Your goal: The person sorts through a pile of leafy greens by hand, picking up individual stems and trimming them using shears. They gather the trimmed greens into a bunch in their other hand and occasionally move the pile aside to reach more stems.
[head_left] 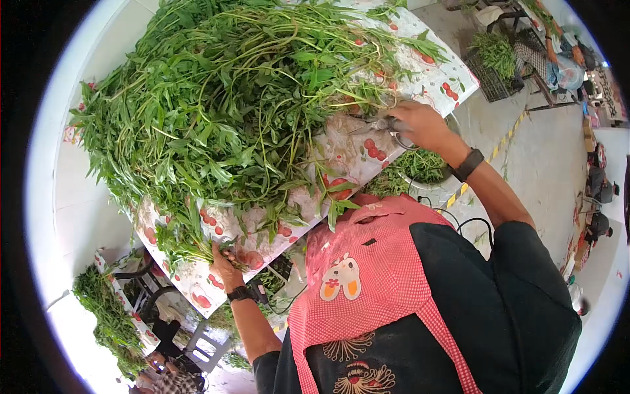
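Leafy green stems (216, 98) lie in a broad, tangled heap over the far and left parts of a table spread with a white cloth (430, 79) printed with red cherries and other fruit; some sprigs trail toward the near edge, and a few paler stems jut out on the right. Left hand (225, 269): at the near left edge of the cloth, fingers closed around a small bunch (187, 246), its leafy part pointing left and far, the lower ends beside the palm. Right hand (426, 125): above the right edge, closed around the handles of scissors (379, 123), blades directed left toward the heap; whether the blades are parted cannot be told. Each wrist bears a dark band (468, 164). Near side: a red-and-white checked apron (387, 262) with a rabbit patch (341, 276), worn over a black shirt (472, 282). Just beyond the table's right edge, lower down, more greens (426, 165) are gathered; farther right, a dark crate (484, 82) holds further greenery, and yellow-and-black tape (508, 141) crosses the pale floor. Near left, well apart from the hands, another leafy heap (108, 322) rests on a second cloth-covered surface
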Demonstrator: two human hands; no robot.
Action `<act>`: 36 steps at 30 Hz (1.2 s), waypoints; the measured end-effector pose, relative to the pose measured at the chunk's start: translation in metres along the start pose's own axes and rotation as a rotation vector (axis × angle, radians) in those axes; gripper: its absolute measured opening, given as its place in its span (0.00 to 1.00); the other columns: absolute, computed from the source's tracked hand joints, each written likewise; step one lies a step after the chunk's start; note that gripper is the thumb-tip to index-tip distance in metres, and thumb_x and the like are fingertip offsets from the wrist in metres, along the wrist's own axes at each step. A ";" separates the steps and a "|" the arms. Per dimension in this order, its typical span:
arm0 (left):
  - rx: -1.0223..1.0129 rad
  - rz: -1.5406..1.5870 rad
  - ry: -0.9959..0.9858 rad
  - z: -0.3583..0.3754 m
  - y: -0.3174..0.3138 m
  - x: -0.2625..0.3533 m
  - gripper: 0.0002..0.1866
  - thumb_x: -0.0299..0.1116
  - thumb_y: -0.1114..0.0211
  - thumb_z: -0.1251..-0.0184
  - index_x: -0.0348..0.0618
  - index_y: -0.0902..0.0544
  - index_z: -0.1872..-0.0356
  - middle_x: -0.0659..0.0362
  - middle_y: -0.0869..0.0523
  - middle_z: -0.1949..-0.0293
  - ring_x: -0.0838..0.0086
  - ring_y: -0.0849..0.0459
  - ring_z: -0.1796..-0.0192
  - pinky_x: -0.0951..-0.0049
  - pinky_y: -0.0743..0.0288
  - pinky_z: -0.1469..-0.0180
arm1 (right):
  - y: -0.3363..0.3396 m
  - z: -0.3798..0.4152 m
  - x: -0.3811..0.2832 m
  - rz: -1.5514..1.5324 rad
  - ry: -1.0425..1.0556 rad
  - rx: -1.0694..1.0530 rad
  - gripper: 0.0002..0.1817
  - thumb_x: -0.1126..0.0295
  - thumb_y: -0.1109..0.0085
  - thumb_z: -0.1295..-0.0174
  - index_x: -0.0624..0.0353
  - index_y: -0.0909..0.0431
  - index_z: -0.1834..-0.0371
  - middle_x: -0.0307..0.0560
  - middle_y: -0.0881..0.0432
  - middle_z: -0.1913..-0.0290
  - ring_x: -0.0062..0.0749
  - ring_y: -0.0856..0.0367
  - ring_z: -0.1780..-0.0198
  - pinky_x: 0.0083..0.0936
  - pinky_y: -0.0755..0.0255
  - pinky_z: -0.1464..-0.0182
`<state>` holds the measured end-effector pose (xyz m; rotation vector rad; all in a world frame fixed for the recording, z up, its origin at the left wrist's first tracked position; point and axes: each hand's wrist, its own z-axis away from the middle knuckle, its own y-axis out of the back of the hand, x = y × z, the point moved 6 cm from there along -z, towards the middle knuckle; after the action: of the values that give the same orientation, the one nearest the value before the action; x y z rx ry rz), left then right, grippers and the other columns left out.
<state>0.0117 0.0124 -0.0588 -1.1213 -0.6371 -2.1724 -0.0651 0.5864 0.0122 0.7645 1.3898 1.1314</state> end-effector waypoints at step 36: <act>0.023 -0.064 -0.055 -0.003 0.003 0.002 0.14 0.38 0.34 0.44 0.38 0.25 0.77 0.61 0.26 0.86 0.77 0.31 0.88 0.77 0.40 0.86 | 0.056 -0.082 0.032 0.026 -0.040 -0.155 0.13 0.60 0.40 0.49 0.59 0.24 0.78 0.46 0.31 0.83 0.33 0.34 0.79 0.28 0.34 0.71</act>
<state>0.0115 0.0074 -0.0580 -1.1663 -0.7299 -2.1885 -0.1594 0.6179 0.0450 0.6920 1.2462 1.2223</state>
